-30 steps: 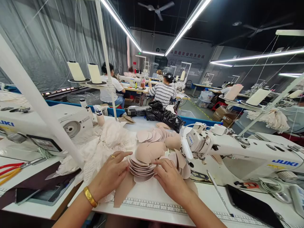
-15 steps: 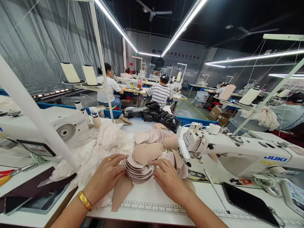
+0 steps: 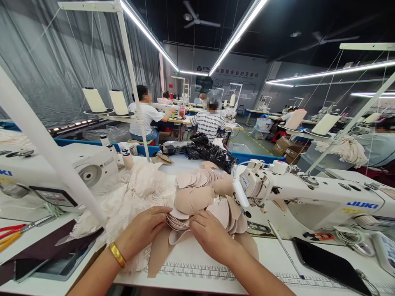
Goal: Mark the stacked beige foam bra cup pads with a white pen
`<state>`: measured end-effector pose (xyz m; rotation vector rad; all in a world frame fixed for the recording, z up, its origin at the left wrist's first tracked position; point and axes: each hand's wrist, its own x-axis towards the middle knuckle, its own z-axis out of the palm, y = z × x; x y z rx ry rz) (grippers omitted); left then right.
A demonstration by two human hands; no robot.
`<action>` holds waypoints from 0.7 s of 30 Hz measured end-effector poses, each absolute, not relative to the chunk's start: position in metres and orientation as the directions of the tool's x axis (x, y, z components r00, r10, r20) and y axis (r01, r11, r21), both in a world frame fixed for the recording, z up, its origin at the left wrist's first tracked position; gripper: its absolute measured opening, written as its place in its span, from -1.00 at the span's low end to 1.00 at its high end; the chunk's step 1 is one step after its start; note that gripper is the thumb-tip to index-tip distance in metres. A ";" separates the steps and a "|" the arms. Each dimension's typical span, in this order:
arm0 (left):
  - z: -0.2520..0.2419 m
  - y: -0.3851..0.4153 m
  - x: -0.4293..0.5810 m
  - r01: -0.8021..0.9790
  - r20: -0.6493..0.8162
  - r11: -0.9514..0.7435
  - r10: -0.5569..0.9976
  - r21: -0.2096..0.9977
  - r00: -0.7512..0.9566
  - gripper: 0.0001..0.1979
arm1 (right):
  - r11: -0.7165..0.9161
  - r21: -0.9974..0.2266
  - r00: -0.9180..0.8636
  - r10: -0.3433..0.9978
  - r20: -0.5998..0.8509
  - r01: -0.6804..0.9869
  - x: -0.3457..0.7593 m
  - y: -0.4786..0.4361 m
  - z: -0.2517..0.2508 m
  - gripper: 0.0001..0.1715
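Observation:
Both my hands are on a stack of beige fabric cup pieces [image 3: 182, 218] lying on the white table [image 3: 200, 263]. My left hand [image 3: 143, 230], with a gold ring and bangle, has its fingers closed over the stack's left edge. My right hand [image 3: 210, 234] pinches the stack from the right, fingers bent. More beige cups [image 3: 197, 193] are heaped just behind, and one flat beige piece [image 3: 160, 250] lies under my left hand.
A white Juki sewing machine [image 3: 308, 193] stands right of the cups, another [image 3: 61, 172] at the left. Cream lace fabric [image 3: 135, 193] is piled left of the stack. A black phone [image 3: 327, 263], red-handled scissors [image 3: 12, 232], black bag [image 3: 210, 152]; other people sew at the back.
My hands have drawn closer together around the stack, and the right hand has slid left onto it. The camera view has shifted slightly.

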<state>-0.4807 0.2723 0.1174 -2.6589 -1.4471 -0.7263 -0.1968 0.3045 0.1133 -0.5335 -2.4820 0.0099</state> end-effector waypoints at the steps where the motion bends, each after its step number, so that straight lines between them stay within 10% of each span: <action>1: 0.119 0.271 -0.482 0.802 0.421 -0.566 0.785 0.190 0.454 -0.73 | 0.913 -0.134 -0.736 0.391 0.553 0.385 -0.196 0.306 0.111 -0.79; 10: 0.138 0.257 -0.470 0.717 0.529 -0.686 0.564 -0.128 0.634 -0.66 | 0.879 -0.208 -0.688 0.467 0.556 0.429 -0.184 0.303 0.106 -0.77; 21: 0.132 0.252 -0.472 0.729 0.467 -0.656 0.591 -0.197 0.658 -0.64 | 0.856 -0.197 -0.670 0.499 0.550 0.477 -0.176 0.303 0.103 -0.81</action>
